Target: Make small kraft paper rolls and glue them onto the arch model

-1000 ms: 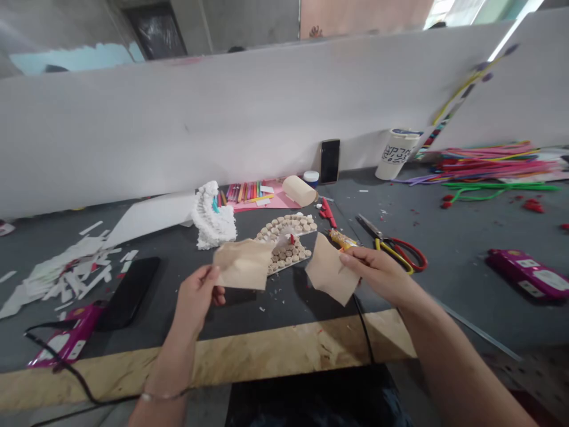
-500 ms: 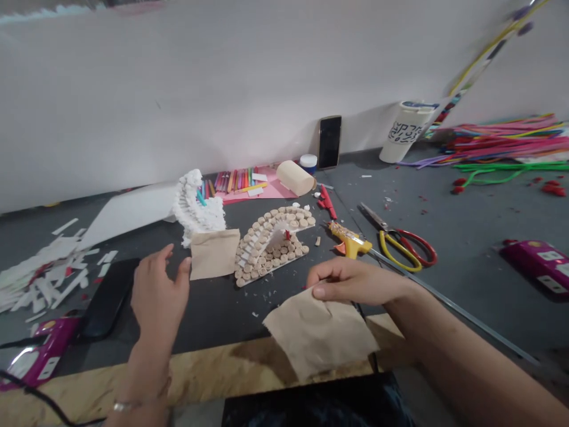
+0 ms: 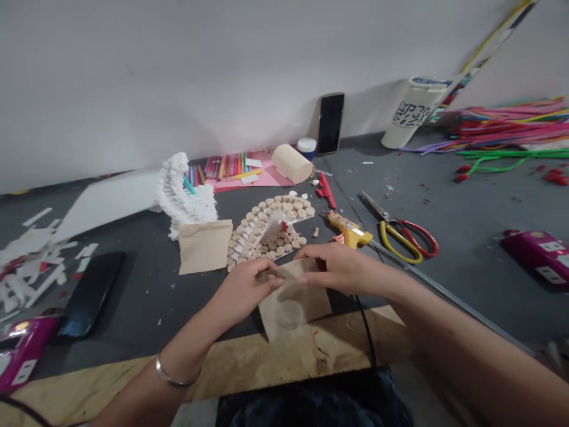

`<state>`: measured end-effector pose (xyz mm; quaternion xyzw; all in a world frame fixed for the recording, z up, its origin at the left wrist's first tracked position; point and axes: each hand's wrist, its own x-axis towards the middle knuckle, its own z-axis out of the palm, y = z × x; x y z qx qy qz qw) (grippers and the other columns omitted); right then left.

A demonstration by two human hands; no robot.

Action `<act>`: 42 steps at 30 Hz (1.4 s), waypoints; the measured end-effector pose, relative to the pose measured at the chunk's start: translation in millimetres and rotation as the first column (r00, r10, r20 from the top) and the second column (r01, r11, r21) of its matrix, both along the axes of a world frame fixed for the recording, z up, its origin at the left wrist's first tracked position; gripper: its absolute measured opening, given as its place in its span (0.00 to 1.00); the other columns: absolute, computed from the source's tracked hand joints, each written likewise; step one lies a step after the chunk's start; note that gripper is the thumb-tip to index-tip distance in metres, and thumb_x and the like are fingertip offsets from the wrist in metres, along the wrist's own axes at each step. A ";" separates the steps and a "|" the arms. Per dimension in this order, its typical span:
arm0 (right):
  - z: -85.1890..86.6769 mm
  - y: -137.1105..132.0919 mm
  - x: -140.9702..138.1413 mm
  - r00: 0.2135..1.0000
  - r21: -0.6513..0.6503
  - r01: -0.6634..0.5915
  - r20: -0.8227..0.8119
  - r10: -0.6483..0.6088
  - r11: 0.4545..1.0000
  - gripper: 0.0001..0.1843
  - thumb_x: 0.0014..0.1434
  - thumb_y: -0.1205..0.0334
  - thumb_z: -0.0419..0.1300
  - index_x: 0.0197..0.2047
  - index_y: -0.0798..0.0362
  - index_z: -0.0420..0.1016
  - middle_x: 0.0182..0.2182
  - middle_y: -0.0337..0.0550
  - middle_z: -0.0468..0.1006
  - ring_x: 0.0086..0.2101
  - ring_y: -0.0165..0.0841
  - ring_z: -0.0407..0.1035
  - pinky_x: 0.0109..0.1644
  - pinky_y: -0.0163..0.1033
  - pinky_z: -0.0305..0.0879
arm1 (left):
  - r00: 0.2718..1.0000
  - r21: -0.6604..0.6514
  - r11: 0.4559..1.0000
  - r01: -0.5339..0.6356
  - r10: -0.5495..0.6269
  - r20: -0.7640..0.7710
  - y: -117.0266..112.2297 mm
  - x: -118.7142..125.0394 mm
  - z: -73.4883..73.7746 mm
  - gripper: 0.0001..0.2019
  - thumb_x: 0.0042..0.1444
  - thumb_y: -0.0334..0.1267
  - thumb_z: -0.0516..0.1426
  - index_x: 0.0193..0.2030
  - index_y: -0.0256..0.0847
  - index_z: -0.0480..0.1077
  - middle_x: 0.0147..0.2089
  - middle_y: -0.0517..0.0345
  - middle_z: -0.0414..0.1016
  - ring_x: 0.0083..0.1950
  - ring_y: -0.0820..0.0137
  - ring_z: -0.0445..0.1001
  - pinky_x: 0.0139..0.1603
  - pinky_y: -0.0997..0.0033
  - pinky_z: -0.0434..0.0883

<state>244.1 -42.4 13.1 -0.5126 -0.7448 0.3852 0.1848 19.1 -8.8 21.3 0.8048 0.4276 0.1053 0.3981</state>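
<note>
A square of brown paper [image 3: 291, 308] is held near the table's front edge. My left hand [image 3: 249, 284] pinches its upper left corner between thumb and fingers. At its upper right, my right hand [image 3: 338, 270] grips the same sheet, thumb in front. Just behind the hands stands a curved model [image 3: 271, 228], covered in small tan paper rolls, with a red bit inside its arch. Another brown paper square [image 3: 205, 248] leans beside it on the left. Behind that is a white, rough-textured curved piece [image 3: 186, 193].
A yellow glue gun [image 3: 351, 230] and scissors [image 3: 400, 231] lie right of the model. A dark phone [image 3: 91, 293], white paper strips [image 3: 33, 267] and a purple power strip [image 3: 26, 356] are on the left. A phone [image 3: 331, 123] and tumbler [image 3: 415, 112] stand at the wall.
My left hand has moved right and taken hold of the paper's left corner. My right hand has brought the sheet slightly up and left. The view has shifted a little.
</note>
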 end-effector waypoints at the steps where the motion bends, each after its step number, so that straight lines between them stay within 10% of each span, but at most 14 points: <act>1: -1.8 -0.4 1.4 0.999 0.021 0.018 0.036 -0.019 1.000 0.12 0.58 0.52 0.62 0.39 0.51 0.75 0.26 0.37 0.75 0.26 0.30 0.65 0.28 0.34 0.55 | 1.000 0.099 0.995 -0.005 0.007 -0.018 0.4 -0.9 0.6 0.09 0.60 0.42 0.55 0.34 0.41 0.75 0.34 0.58 0.78 0.37 0.66 0.75 0.37 0.70 0.69; 3: -2.4 -3.0 3.5 0.995 0.185 0.056 0.073 -0.070 0.981 0.08 0.58 0.56 0.62 0.34 0.51 0.75 0.27 0.39 0.76 0.27 0.31 0.67 0.30 0.35 0.58 | 0.999 0.409 0.913 0.006 0.010 -0.036 -2.7 -4.0 4.8 0.09 0.63 0.39 0.53 0.36 0.41 0.74 0.35 0.56 0.78 0.38 0.66 0.75 0.38 0.68 0.68; 5: -0.3 -9.2 5.7 0.996 0.429 0.061 0.033 -0.084 0.901 0.07 0.62 0.59 0.60 0.32 0.51 0.74 0.29 0.41 0.77 0.31 0.33 0.68 0.35 0.37 0.62 | 0.998 0.711 0.701 0.061 -0.035 -0.051 -10.0 -9.0 10.4 0.08 0.64 0.33 0.52 0.41 0.41 0.74 0.38 0.54 0.79 0.41 0.65 0.74 0.42 0.66 0.67; 7: -0.2 -19.2 9.0 1.000 0.615 0.027 -0.013 -0.024 0.788 0.06 0.64 0.62 0.58 0.35 0.50 0.76 0.32 0.43 0.79 0.35 0.34 0.69 0.41 0.40 0.64 | 0.987 0.860 0.489 0.149 -0.120 -0.103 -20.4 -15.0 12.3 0.09 0.63 0.29 0.53 0.45 0.39 0.73 0.40 0.53 0.79 0.43 0.65 0.73 0.44 0.64 0.66; 9: -7.1 -31.6 13.2 0.999 0.680 -0.033 0.012 0.033 0.732 0.06 0.65 0.65 0.57 0.39 0.50 0.76 0.35 0.44 0.80 0.37 0.34 0.70 0.43 0.40 0.65 | 0.966 0.875 0.420 0.241 -0.190 -0.175 -31.8 -20.3 7.0 0.11 0.62 0.26 0.54 0.48 0.37 0.72 0.40 0.53 0.79 0.42 0.65 0.73 0.44 0.64 0.65; 17: -59.5 -68.5 19.8 0.970 0.455 -0.203 0.217 0.113 0.867 0.13 0.66 0.69 0.50 0.46 0.51 0.74 0.42 0.47 0.79 0.41 0.38 0.69 0.45 0.45 0.65 | 0.938 0.698 0.627 0.346 -0.236 -0.253 -57.8 -26.7 -40.9 0.09 0.60 0.25 0.52 0.37 0.39 0.73 0.47 0.51 0.79 0.50 0.62 0.72 0.48 0.61 0.65; 35: -49.5 -89.9 19.2 0.988 0.452 0.011 0.131 -0.079 0.892 0.09 0.63 0.68 0.58 0.45 0.50 0.74 0.42 0.40 0.80 0.42 0.38 0.66 0.49 0.46 0.57 | 0.985 0.367 0.915 0.168 -0.170 -0.027 -52.0 -21.1 -48.9 0.05 0.64 0.33 0.55 0.39 0.44 0.73 0.37 0.60 0.77 0.40 0.65 0.68 0.40 0.63 0.55; 42: -51.1 -86.7 17.9 0.976 0.419 0.079 0.154 -0.157 0.904 0.06 0.64 0.65 0.59 0.43 0.46 0.76 0.38 0.40 0.77 0.39 0.38 0.63 0.44 0.46 0.53 | 0.994 0.337 0.936 0.099 -0.078 -0.076 -51.4 -20.0 -51.4 0.08 0.65 0.38 0.55 0.36 0.43 0.73 0.33 0.60 0.74 0.38 0.66 0.67 0.40 0.63 0.54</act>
